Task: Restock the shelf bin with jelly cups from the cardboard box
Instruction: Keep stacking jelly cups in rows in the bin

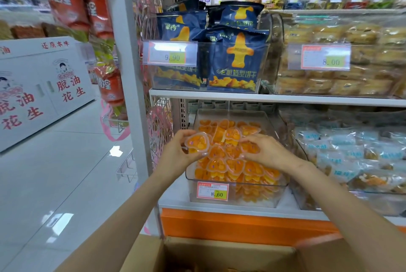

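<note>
Both arms reach toward 12 - my left hand (175, 150) curls round a glossy heart-shaped orange jelly cup (197, 142), my right hand (265, 150) pinches another cup (249, 147) atop the heap in the clear plastic shelf bin (237, 181) - brown cardboard box (219, 254) at 6.

orange jelly cups (228, 159), clear bin (239, 197) — red-bordered yellow tag (212, 192), brown cardboard box (219, 256)

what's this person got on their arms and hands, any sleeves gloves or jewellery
Nothing worn is visible. The left forearm and right forearm are bare right down to the bottom edge of the view, with no sleeve or cuff showing. The left hand and right hand have no gloves, and no watch, bracelet or ring can be seen.
</note>
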A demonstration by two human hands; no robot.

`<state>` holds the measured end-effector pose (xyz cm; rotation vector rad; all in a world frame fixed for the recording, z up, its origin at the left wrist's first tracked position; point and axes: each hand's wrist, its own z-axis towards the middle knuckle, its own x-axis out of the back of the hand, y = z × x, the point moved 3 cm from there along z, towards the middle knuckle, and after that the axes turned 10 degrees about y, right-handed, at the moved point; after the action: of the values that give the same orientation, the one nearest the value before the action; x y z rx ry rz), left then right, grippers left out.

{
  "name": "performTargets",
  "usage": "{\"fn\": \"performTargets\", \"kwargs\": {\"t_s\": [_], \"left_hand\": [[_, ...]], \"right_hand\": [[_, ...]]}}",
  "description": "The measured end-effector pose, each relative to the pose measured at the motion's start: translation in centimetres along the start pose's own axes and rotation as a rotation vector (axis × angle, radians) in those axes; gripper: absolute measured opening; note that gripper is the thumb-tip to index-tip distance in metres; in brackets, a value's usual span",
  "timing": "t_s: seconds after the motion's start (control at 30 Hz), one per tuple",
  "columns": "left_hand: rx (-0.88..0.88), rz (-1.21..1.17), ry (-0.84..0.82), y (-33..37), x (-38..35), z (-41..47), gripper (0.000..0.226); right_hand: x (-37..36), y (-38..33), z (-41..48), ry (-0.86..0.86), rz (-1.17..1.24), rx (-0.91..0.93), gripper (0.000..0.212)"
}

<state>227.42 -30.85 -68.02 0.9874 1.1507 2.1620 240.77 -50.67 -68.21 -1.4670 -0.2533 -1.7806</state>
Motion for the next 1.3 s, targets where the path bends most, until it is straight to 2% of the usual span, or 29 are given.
{"fn": "performTargets", "kwargs": {"t_s": [0.3,0.53,0.8,0.9,1.0,1.13,1.3], "left_hand": [[-0.04,0.032,-0.013,-0.1,0.2,0.5,0.06],[-0.028,0.05,-0.007,0.1,0.1,0.5,0.058],[-0.03,0.085,-0.009,0.3,0.4,0.3,0.059],[-0.018,0.092,0.04,0.3,1.4,0.7,0.059],[-0.005,0.17,0.069,-0.1,2.5,1.1,0.062],[0.012,0.236,0.086,-0.9,3.6,1.2,0.062],[-0.004,0.264,0.1,-1.0,4.7,0.9,0.061]], "right_hand": [[0.0,0.2,0.1,-0.025,0.066,-0.029,0.055],[0.4,0.4,0.5,-0.09,0.045,-0.053,0.073],[0.0,0.0,0.1,0.032,0.089,-0.096,0.06],[0.4,-1.0,0.1,0.088,0.198,-0.099,0.061],[0.3,-4.1,-0.3,0.001,0.413,-0.047,0.065],[-2.1,-8.2,0.0,-0.116,0.434,0.056,0.072],[-4.3,-9.7,1.0,-0.124,0.444,0.058,0.075]]}}
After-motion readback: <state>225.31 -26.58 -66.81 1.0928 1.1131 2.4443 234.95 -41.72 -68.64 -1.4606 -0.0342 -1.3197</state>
